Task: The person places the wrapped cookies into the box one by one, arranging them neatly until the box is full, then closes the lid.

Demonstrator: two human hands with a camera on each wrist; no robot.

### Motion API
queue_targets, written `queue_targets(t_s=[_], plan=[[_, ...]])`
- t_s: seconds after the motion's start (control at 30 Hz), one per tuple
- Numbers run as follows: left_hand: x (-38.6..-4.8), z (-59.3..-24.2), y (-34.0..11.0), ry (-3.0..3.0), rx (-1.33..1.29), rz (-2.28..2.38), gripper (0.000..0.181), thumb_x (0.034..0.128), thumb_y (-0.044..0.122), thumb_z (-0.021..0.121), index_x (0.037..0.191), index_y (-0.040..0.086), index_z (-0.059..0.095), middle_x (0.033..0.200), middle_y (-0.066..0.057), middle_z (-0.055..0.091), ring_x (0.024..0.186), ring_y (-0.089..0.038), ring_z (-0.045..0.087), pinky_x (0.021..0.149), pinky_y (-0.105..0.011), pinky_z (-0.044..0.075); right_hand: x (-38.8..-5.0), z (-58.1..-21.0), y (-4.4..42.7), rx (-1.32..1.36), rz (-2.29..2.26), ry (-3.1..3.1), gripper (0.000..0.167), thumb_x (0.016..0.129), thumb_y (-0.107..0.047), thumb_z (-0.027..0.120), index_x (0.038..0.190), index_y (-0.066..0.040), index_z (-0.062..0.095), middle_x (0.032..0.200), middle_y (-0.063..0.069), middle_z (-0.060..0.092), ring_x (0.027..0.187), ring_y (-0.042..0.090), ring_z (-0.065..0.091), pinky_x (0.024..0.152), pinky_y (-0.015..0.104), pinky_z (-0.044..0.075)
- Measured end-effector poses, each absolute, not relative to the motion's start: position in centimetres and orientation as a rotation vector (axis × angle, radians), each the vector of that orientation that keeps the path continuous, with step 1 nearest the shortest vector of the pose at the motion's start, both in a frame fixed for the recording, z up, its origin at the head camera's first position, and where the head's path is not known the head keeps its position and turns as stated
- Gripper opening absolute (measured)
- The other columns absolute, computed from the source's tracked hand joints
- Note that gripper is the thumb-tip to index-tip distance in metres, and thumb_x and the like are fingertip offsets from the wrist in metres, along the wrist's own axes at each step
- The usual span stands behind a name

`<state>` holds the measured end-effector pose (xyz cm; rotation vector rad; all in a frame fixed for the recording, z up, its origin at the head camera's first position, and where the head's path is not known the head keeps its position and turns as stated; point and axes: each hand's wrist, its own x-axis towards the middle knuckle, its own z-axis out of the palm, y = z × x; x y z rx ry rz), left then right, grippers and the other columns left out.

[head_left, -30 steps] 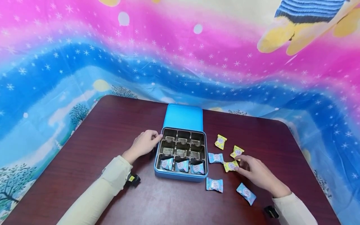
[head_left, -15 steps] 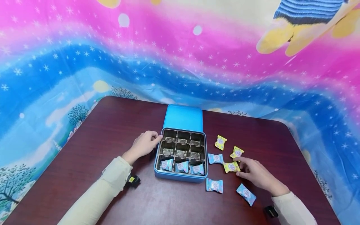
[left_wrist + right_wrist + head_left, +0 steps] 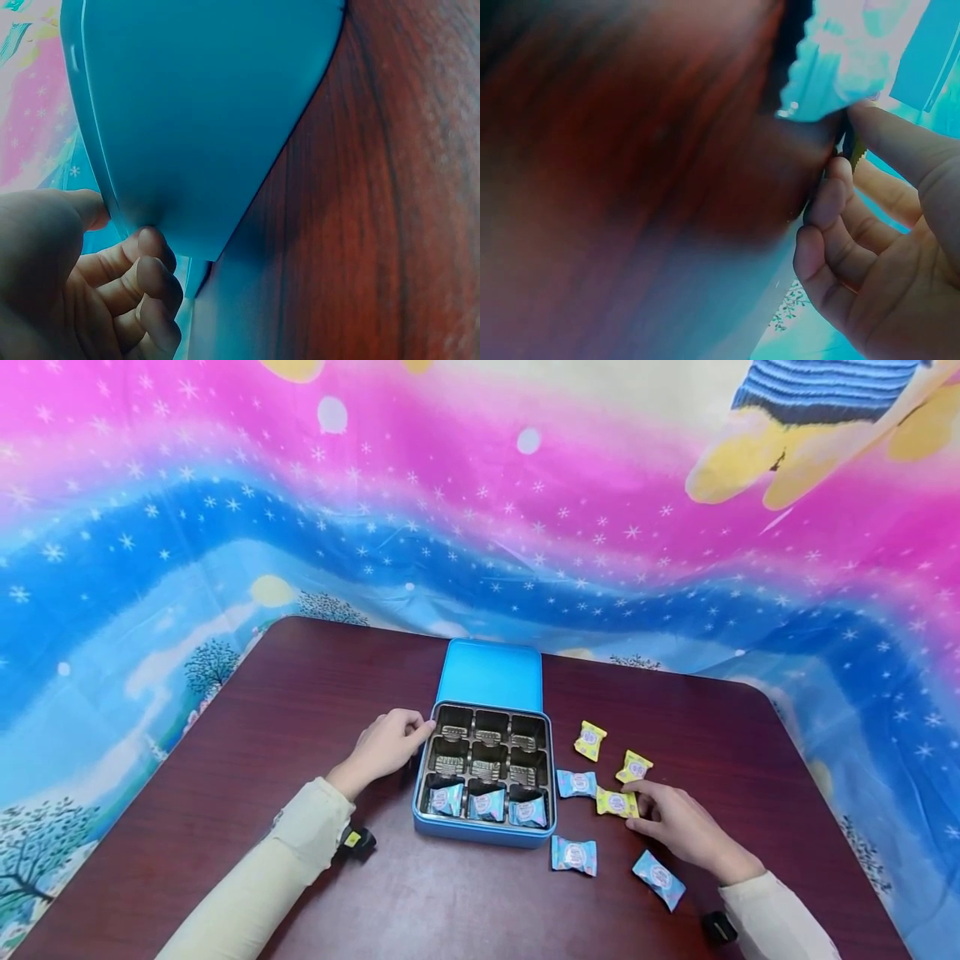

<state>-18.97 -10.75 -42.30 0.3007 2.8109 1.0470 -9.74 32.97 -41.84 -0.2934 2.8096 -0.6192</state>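
A blue tin [image 3: 483,835] stands with its lid open and a black divided tray inside. Blue-wrapped candies [image 3: 487,804] fill its front row of compartments. My left hand [image 3: 384,743] holds the tin's left side near the back corner. In the left wrist view the thumb is at the rim and curled fingers [image 3: 154,244] lie against the wall. To the right of the tin, my right hand [image 3: 686,827] pinches the right end of a yellow-wrapped candy [image 3: 615,802] lying on the table. Its fingers hide most of that candy in the right wrist view.
Two more yellow candies, a far one [image 3: 590,740] and a nearer one [image 3: 634,765], lie right of the tin. Blue candies [image 3: 576,783] lie loose there too, one [image 3: 659,880] below the right hand. The open lid [image 3: 491,672] extends behind the tin on the dark red table [image 3: 322,668].
My right hand has shifted slightly at the yellow candy, its thumb now lower along the end. The candy has barely moved. My left hand stays on the tin.
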Motion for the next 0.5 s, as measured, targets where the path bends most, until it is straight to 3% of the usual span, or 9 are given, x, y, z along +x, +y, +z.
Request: queue_targets(t_s=[0.5], plan=[[-18.95, -42.38, -10.72, 2.815, 0.299, 1.046, 0.038, 0.1029, 0.042, 0.054, 0.074, 0.019, 0.061, 0.056, 0.003, 0.054, 0.052, -0.016, 0.05, 0.051, -0.031, 0.035, -9.68, -41.45, 33.03, -0.289, -0.57, 2.862, 0.036, 0.091, -0.02, 0.075, 0.125, -0.011, 0.065, 0.077, -0.007, 0.055, 0.056, 0.004, 0.042, 0.054, 0.024, 0.035]])
